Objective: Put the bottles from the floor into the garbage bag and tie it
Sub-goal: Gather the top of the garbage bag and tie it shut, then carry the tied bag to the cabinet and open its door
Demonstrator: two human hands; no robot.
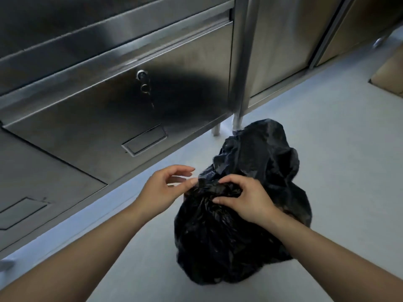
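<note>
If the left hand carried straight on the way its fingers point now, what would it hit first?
Most likely the gathered neck of the black garbage bag, which the right hand is pinching. The left hand is open, its fingertips apparently just short of the plastic, though depth is unclear.

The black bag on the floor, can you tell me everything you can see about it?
The garbage bag is black, thin, shiny, crinkled plastic. It looks full and lumpy and sits on the pale floor beside a steel cabinet. Its neck is bunched together at the top, with loose plastic sticking up behind. The right hand pinches the gathered neck; the left hand's thumb touches it, fingers open. Nothing inside can be seen.
</note>
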